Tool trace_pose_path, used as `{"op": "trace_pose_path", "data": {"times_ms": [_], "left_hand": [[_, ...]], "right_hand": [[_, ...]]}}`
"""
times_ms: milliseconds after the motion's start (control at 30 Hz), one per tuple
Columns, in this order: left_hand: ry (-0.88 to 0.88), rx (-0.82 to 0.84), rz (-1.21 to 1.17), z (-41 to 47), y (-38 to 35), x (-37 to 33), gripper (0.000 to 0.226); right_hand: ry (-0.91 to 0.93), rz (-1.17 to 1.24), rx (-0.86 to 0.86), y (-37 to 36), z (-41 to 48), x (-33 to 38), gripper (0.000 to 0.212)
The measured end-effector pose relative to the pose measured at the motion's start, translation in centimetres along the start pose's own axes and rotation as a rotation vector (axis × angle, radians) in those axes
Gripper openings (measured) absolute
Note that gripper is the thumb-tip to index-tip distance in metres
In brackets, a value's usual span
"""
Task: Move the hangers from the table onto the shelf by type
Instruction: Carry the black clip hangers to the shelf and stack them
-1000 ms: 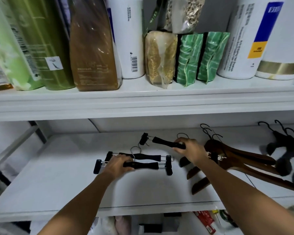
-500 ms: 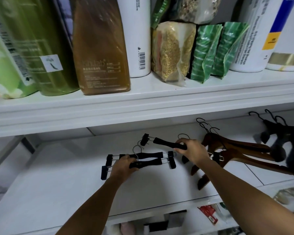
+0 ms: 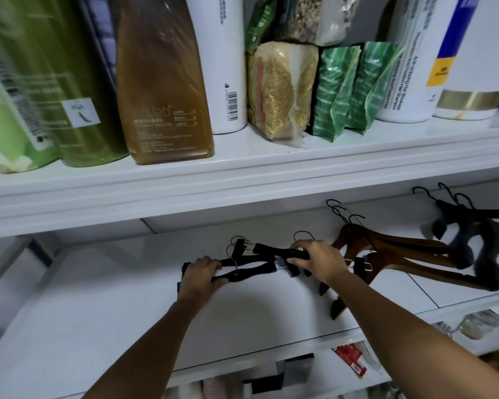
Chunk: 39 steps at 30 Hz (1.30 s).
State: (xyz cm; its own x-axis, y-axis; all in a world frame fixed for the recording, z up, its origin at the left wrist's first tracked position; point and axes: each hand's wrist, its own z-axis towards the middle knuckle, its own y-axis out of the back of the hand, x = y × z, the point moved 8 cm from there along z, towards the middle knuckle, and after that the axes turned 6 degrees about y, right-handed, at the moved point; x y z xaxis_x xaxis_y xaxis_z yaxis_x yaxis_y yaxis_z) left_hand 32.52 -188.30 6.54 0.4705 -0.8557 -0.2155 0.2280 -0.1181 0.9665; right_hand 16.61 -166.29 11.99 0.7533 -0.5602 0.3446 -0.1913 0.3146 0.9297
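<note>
Left grip [image 3: 200, 276] clutching lower hangers [image 3: 247, 272], right grip [image 3: 320, 260] clutching upper hanger [image 3: 271, 249], wooden hangers [image 3: 401, 249] rightward, shelf [image 3: 98, 298] room leftward

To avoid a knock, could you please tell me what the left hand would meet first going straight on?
Likely the clip hanger the right hand grips, just beyond the left hand; depth unclear.

A green bottle [image 3: 69, 82] and a brown bottle [image 3: 162, 90] stand side by side at upper left, a barcoded white bottle [image 3: 222, 53] just right of them. Further right are a clear bag of grain [image 3: 280, 90], two green pouches [image 3: 334, 93] and a labelled white bottle [image 3: 415, 82]. A red packet [image 3: 352, 358] lies at the bottom.
</note>
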Motion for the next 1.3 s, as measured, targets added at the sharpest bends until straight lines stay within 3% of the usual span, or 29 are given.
{"op": "trace_pose_path", "data": {"times_ms": [133,267,467,633,800,967,1067,1300], "left_hand": [[0.077,-0.125,-0.001,-1.1,3.8,4.7,0.026],[0.137,-0.165,0.022,-1.7,6.1,7.2,0.029],[0.095,-0.005,-0.033,-1.5,4.3,4.3,0.038],[0.007,0.109,-0.072,-1.1,1.0,1.7,0.051],[0.018,0.370,0.047,-0.2,-2.1,0.8,0.104],[0.012,0.526,0.210,-0.3,-4.2,0.9,0.093],[0.032,0.540,0.221,-0.8,-4.7,0.9,0.090],[0.111,0.563,0.192,-0.4,-4.3,1.1,0.083]], "right_hand": [[0.110,-0.015,0.120,-2.1,0.6,3.4,0.036],[0.198,0.010,0.178,-5.5,0.7,7.2,0.041],[0.287,-0.053,0.203,-9.8,0.2,9.8,0.044],[0.250,0.005,0.158,-10.4,0.8,9.4,0.042],[0.218,0.016,0.208,-12.0,1.0,9.4,0.059],[0.223,-0.148,0.123,-11.3,1.3,8.0,0.086],[0.134,-0.194,0.174,-11.4,1.6,6.0,0.102],[0.079,-0.245,0.287,-12.2,3.0,5.4,0.111]]}}
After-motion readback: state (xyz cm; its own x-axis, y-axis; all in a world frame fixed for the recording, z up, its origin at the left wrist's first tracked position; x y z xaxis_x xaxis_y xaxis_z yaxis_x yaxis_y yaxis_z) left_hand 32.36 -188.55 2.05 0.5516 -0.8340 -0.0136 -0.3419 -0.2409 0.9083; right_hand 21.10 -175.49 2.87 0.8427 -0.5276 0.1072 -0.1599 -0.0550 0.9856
